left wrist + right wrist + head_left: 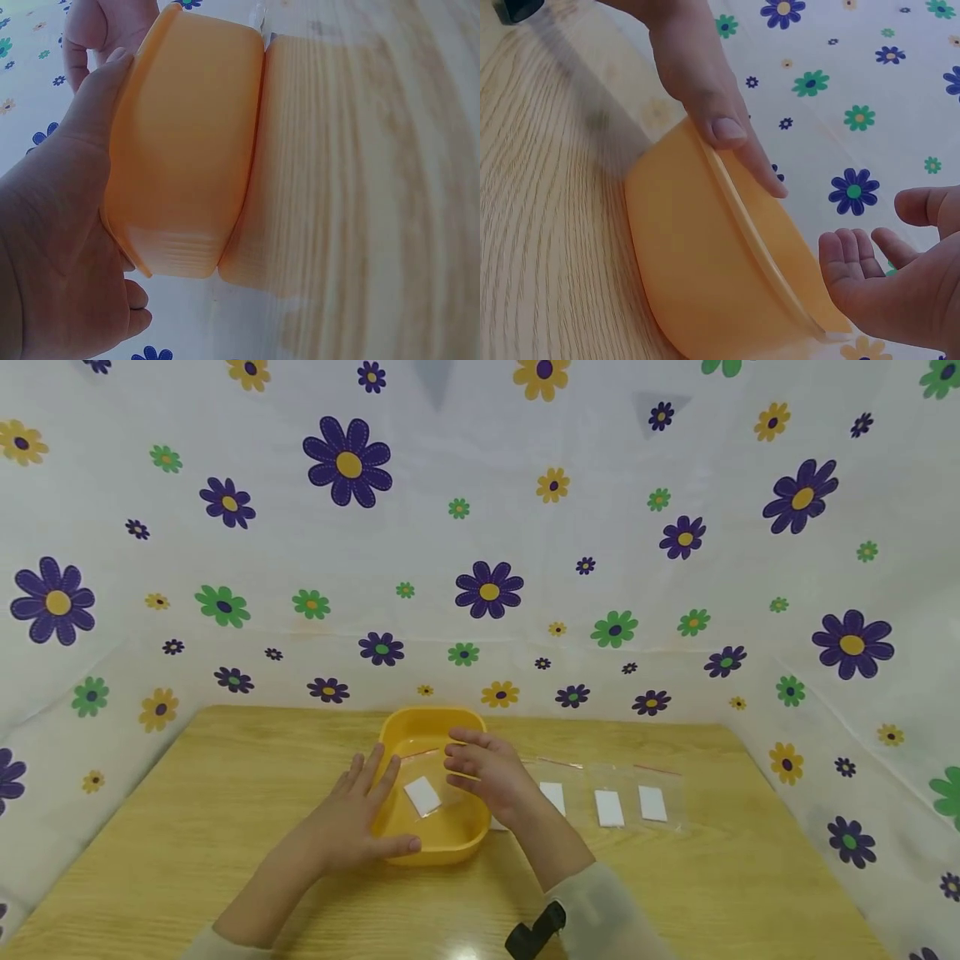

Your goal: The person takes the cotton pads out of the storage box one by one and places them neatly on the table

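Note:
A yellow plastic tub [431, 857] stands on the table. Inside lies a clear zip bag with a white rectangular piece [422, 797] and a red strip along its top. My left hand [347, 827] rests on the tub's left rim with fingers spread, its thumb reaching along the near edge; the left wrist view shows this hand [67, 225] against the rim. Over the tub's right side hovers my right hand [491, 772], empty, its fingers loosely bent. In the right wrist view the right hand [907, 277] is apart from the rim.
Right of the tub, several clear zip bags with white pieces [609, 808] lie in a row on the wooden table [712, 877]; one is partly hidden by the tub and right arm. A flower-printed white cloth [420, 543] walls the table's back and sides.

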`<action>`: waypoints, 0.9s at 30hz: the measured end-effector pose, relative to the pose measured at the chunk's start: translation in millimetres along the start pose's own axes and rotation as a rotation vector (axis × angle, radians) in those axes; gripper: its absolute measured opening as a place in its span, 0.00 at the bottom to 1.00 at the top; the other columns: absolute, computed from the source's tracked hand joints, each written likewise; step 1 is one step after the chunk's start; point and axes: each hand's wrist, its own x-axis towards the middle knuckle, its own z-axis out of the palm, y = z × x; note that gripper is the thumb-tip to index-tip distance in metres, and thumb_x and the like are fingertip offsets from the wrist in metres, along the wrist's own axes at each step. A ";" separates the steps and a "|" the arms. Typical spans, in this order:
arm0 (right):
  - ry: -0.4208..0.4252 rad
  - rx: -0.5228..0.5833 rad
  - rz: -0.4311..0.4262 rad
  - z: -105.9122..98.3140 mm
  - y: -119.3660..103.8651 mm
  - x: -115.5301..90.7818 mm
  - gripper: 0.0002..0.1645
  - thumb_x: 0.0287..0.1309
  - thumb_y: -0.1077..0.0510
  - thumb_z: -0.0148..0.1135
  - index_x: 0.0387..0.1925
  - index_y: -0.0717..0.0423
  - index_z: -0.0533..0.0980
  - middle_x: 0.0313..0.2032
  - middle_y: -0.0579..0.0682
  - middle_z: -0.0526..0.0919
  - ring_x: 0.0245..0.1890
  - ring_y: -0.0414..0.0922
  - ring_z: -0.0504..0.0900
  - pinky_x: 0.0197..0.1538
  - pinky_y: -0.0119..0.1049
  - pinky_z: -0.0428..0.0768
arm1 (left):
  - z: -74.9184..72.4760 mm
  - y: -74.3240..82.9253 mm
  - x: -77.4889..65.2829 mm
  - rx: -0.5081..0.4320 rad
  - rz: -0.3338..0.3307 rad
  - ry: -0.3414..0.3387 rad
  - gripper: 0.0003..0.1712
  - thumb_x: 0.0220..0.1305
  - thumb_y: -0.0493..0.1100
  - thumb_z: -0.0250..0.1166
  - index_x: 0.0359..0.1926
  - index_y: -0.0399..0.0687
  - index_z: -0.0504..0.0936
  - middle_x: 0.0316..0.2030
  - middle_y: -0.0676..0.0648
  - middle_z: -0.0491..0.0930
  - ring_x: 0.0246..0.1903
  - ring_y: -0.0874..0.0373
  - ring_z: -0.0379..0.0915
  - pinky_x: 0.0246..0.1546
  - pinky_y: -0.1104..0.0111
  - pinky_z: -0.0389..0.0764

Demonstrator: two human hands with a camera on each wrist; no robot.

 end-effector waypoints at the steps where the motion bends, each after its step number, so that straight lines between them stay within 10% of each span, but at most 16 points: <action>1: 0.000 0.000 0.004 2.5 1.4 0.5 0.22 0.70 0.60 0.57 0.63 0.60 0.73 0.52 0.56 0.79 0.44 0.45 0.80 0.57 0.43 0.82 | 0.5 -0.2 -1.0 -0.005 0.002 0.000 0.68 0.52 0.82 0.58 0.80 0.50 0.43 0.79 0.38 0.32 0.76 0.29 0.31 0.72 0.38 0.47; 27: 0.005 -0.031 0.039 21.5 27.2 15.6 0.23 0.69 0.60 0.56 0.63 0.60 0.73 0.50 0.52 0.78 0.53 0.51 0.76 0.62 0.46 0.77 | 0.6 -0.6 -0.7 0.024 0.005 -0.006 0.68 0.52 0.82 0.58 0.80 0.50 0.43 0.79 0.38 0.33 0.76 0.32 0.31 0.73 0.40 0.47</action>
